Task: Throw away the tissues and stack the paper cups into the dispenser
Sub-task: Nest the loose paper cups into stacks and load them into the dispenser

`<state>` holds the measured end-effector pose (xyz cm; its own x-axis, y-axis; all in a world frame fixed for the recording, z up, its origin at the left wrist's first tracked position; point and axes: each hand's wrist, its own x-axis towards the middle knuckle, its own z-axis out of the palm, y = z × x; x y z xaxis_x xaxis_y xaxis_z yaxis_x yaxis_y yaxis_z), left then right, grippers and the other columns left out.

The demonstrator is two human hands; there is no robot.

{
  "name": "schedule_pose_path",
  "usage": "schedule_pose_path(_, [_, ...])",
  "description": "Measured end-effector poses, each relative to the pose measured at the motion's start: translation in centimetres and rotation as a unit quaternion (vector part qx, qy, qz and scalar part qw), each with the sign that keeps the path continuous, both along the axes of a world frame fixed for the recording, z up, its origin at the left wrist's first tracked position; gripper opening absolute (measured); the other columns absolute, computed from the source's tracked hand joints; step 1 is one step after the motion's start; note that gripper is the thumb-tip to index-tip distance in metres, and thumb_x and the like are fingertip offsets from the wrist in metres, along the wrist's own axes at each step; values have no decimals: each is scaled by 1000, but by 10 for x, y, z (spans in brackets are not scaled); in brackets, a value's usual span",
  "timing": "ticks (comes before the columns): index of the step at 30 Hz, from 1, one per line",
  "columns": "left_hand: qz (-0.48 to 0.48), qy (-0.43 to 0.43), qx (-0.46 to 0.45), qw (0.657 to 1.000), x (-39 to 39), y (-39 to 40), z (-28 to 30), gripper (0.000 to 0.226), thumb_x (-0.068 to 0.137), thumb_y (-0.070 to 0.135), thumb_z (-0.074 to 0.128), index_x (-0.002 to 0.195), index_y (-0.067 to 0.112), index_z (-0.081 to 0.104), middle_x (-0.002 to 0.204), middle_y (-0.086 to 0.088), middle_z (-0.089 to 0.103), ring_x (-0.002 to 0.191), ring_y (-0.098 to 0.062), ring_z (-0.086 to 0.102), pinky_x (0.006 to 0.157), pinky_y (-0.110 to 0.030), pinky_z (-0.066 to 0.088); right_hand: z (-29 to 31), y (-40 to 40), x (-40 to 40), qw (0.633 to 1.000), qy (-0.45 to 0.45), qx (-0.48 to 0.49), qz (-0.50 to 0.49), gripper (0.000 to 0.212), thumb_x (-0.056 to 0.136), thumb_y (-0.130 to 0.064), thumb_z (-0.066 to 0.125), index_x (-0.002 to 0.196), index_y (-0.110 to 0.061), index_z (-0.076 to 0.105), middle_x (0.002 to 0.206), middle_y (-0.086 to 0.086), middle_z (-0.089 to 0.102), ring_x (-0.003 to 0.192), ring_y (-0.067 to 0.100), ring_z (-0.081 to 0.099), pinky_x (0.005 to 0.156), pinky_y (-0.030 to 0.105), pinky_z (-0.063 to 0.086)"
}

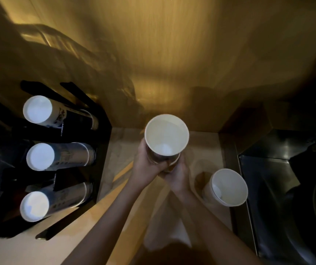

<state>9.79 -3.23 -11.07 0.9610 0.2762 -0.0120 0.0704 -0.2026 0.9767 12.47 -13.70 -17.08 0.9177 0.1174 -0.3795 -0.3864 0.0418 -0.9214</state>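
Both hands hold a white paper cup (166,134) above the middle of the counter, its open mouth facing me. My left hand (147,161) wraps its left side and my right hand (178,174) grips its base, where the rim of a second nested cup seems to show. Another paper cup (228,186) stands upright on the counter to the right, apart from my hands. At the left stands the black cup dispenser (98,150), whose three slots hold stacks of cups lying with their bottoms toward me (37,109), (40,156), (34,206). No tissues are visible.
The light counter (119,217) runs between the dispenser and a dark metal sink area (279,180) on the right. A yellow-lit wall (163,64) closes the back. Something pale, blurred, lies on the counter under my forearms (164,232).
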Motion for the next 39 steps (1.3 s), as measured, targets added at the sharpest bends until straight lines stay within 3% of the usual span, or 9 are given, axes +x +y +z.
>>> schedule_pose_path(3, [-23, 5, 16, 1000, -3, 1, 0, 86, 48, 36, 76, 122, 45, 32, 121, 27, 44, 112, 20, 43, 87, 1, 36, -4, -1, 3, 999, -19, 37, 18, 15, 92, -27, 47, 105, -24, 55, 104, 4, 58, 92, 17, 58, 84, 45, 48])
schedule_pose_path(10, [-20, 42, 144, 988, -6, -1, -3, 106, 58, 49, 73, 144, 15, 21, 151, -3, 31, 135, -10, 29, 109, -24, 29, -17, 0, 3, 999, -19, 15, -40, 28, 91, -37, 43, 109, -20, 55, 115, 10, 58, 107, 30, 57, 78, 43, 54])
schedule_pose_path(17, [6, 67, 133, 989, -8, -4, -13, 98, 66, 36, 79, 145, 19, 23, 154, 1, 26, 131, 2, 21, 97, 6, 16, -6, 5, 6, 999, -7, -35, -40, 27, 94, -34, 39, 101, -20, 60, 100, 5, 64, 96, 26, 60, 80, 44, 49])
schedule_pose_path(21, [-17, 98, 2, 995, -6, 5, 10, 71, 62, 41, 78, 123, 37, 42, 130, 4, 50, 117, -8, 48, 94, -22, 38, 4, -2, 5, 973, -117, -180, 84, 64, 69, -32, 72, 125, -16, 44, 112, 2, 61, 104, 21, 59, 87, 42, 53])
schedule_pose_path(25, [72, 169, -162, 969, -22, 19, 33, 43, 89, 46, 46, 124, 21, 48, 123, -5, 56, 98, -17, 56, 86, -37, 44, 33, -1, -2, 933, -240, -252, 93, 73, 58, -11, 82, 122, -12, 47, 119, 10, 61, 110, 24, 57, 86, 34, 48])
schedule_pose_path(30, [-26, 307, -434, 847, -56, 60, 53, 84, 71, 79, 32, 119, 14, 56, 104, -16, 68, 83, -37, 69, 65, -37, 57, 72, 9, 5, 797, -502, -287, 176, 75, 61, 9, 65, 128, -14, 39, 137, 14, 48, 129, 22, 37, 109, 29, 30])
schedule_pose_path(34, [-95, 239, -425, 868, -81, 77, 78, 79, 61, 62, 63, 123, 14, 56, 112, -19, 68, 89, -36, 70, 71, -37, 59, 105, 27, 1, 637, -702, -294, 124, 37, 91, -8, 46, 127, -11, 40, 136, 7, 38, 129, 23, 37, 112, 29, 23])
schedule_pose_path(36, [-89, 180, -401, 894, -92, 82, 87, 79, 45, 52, 82, 111, 12, 65, 112, -19, 69, 94, -35, 69, 82, -37, 56, 121, 37, -8, 666, -683, -280, 105, 38, 95, -14, 41, 133, -14, 34, 141, 6, 34, 132, 20, 34, 113, 28, 22])
schedule_pose_path(39, [-53, 91, -292, 950, -103, 90, 99, 80, 33, 42, 90, 104, 11, 68, 103, -11, 73, 97, -27, 67, 84, -32, 57, 146, 50, -22, 817, -524, -213, 110, 51, 92, -2, 45, 137, -20, 32, 143, 8, 43, 131, 14, 39, 110, 27, 33])
